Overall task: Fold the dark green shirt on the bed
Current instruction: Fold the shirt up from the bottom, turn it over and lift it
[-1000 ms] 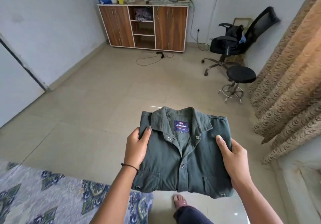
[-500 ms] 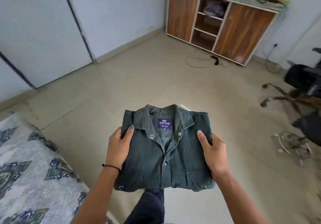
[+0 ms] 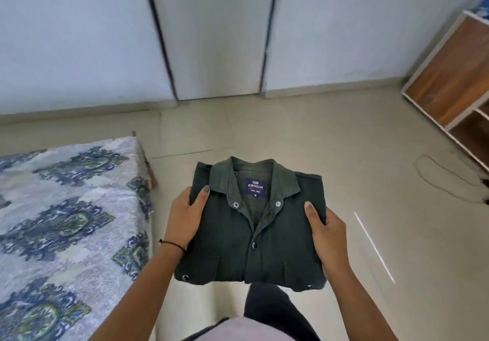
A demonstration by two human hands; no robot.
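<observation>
Folded dark green shirt (image 3: pixel 254 232) held flat in the air over the floor (image 3: pixel 344 155), right of the bed (image 3: pixel 66 221). Collar points away from person, long axis front-to-back. Left hand (image 3: pixel 185 219) & right hand (image 3: pixel 328 235) grip its side edges, thumbs on top. Cabinet (image 3: pixel 455 76) at far right, shelves too blurred to tell contents.

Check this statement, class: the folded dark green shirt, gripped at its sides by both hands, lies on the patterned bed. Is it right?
One detail is wrong. The head view shows the folded dark green shirt gripped at its sides by the left hand and right hand, but it is held above the floor, beside the bed, not lying on it.
</observation>
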